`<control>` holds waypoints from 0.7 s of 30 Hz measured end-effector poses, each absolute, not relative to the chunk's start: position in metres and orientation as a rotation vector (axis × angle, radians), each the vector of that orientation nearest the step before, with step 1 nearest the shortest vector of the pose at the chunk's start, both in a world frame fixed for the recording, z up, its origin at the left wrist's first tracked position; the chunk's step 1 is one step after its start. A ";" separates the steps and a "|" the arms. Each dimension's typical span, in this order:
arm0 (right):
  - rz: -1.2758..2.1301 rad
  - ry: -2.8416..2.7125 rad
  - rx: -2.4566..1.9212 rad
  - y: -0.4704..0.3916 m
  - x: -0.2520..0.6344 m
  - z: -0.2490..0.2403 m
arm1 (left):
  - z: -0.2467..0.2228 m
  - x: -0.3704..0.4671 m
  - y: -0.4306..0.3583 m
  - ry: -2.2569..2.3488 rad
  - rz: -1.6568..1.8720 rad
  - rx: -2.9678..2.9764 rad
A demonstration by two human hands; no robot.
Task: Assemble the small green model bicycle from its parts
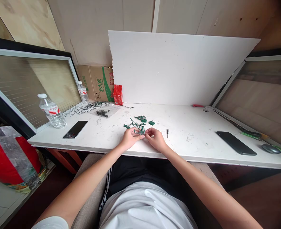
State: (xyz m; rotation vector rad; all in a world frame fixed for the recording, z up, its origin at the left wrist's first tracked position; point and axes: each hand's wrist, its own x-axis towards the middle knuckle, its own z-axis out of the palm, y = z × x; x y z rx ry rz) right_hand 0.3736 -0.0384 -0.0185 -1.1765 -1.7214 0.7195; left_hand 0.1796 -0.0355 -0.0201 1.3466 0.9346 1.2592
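Note:
Near the front edge of the white table, my left hand (130,138) is closed on a small green plastic model piece (142,129) with thin struts. My right hand (156,139) pinches at the right side of this piece, its thumb and forefinger together. What exactly sits between the right fingertips is too small to make out. Just beyond the hands lie a round green wheel-like part (140,117) and a flat green block (151,122). To the right of my right hand rests a small black screwdriver (167,133).
On the left are a phone (75,129), a water bottle (50,111), dark part frames (90,108) and a plastic bag of parts (102,113). A red box (118,94) stands behind. At right lie a black device (236,143) and a mouse (270,148). A white board (178,70) leans behind.

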 end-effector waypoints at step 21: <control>0.738 -1.718 -1.196 -0.038 0.374 -0.023 | -0.024 0.177 -0.035 0.970 1.243 1.362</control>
